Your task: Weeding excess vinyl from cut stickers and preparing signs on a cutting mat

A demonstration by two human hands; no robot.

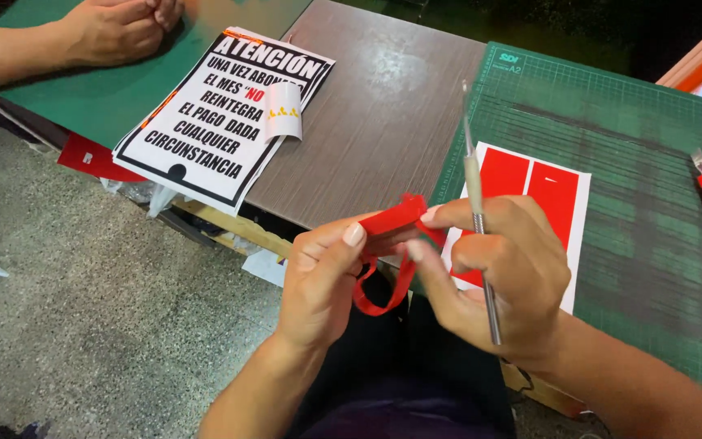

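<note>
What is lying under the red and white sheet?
Under the red and white sheet lies the green cutting mat. The right hand covers the sheet's lower left part, so that area stays hidden.

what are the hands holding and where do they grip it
Both hands pinch a red strip at its upper end: left hand by thumb and fingers, right hand by fingertips. The right also holds a thin metal tool mid-shaft.

Bare brown tabletop point(383, 122) between printed notice point(221, 114) and green cutting mat point(652, 244)
</note>
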